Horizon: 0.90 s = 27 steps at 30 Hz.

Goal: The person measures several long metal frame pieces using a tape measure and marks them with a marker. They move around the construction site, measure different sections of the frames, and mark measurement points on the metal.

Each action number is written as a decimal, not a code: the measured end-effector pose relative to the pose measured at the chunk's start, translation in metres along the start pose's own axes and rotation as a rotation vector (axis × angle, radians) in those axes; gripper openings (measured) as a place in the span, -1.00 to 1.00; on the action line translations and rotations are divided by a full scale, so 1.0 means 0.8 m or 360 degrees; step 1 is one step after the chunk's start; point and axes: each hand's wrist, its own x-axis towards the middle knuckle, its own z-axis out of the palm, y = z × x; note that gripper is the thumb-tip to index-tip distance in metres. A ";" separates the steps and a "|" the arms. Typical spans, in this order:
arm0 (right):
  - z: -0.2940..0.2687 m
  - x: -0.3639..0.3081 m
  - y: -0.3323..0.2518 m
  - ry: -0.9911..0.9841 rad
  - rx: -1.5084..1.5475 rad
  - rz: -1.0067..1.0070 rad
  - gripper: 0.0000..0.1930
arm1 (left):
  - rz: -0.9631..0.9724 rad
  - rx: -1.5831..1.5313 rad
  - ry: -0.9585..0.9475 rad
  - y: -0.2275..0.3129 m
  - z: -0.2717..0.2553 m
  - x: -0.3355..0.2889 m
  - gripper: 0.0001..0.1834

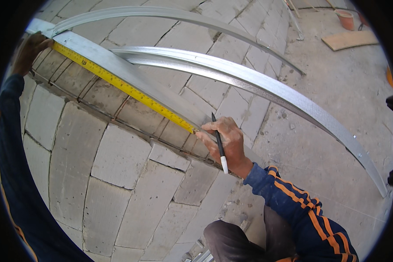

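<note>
A yellow tape measure blade (131,90) is stretched along the edge of a long galvanized metal channel (94,53). At the far left, my left hand (29,51) has its fingers closed on the blade and the channel's edge; whether it also holds a tape case is hidden. My right hand (228,142) is at the blade's near end, thumb and fingertips against it. Between those same fingers is a black marker pen (219,146) with a white end, its dark tip pointing up beside the channel.
Two more metal channels (249,78) reach out to the right. Grey block walls (157,192) flank a gap with thin steel bars (113,118). On the concrete floor (336,87) are an orange bucket (345,20) and a board (350,40). My knee (227,238) shows below.
</note>
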 end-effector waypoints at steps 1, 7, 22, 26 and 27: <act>0.000 0.000 0.000 -0.0019 -0.0004 0.0013 -0.81 | 0.0046 0.0035 0.0052 0.002 0.000 0.001 -0.47; -0.013 0.011 -0.013 -0.0073 0.0021 -0.0069 -0.82 | 0.0093 0.0129 0.0240 0.017 0.001 -0.010 -0.50; 0.070 0.146 -0.092 -0.0252 0.1307 0.0483 -0.81 | -0.0207 0.0218 0.0248 0.054 -0.028 -0.024 -0.33; 0.090 0.158 -0.097 -0.0199 0.1266 0.0460 -0.88 | -0.0204 0.0160 0.0291 0.051 -0.026 -0.026 -0.29; 0.093 0.159 -0.096 -0.0204 0.1207 0.0382 -0.89 | -0.0197 0.0154 0.0316 0.050 -0.024 -0.027 -0.28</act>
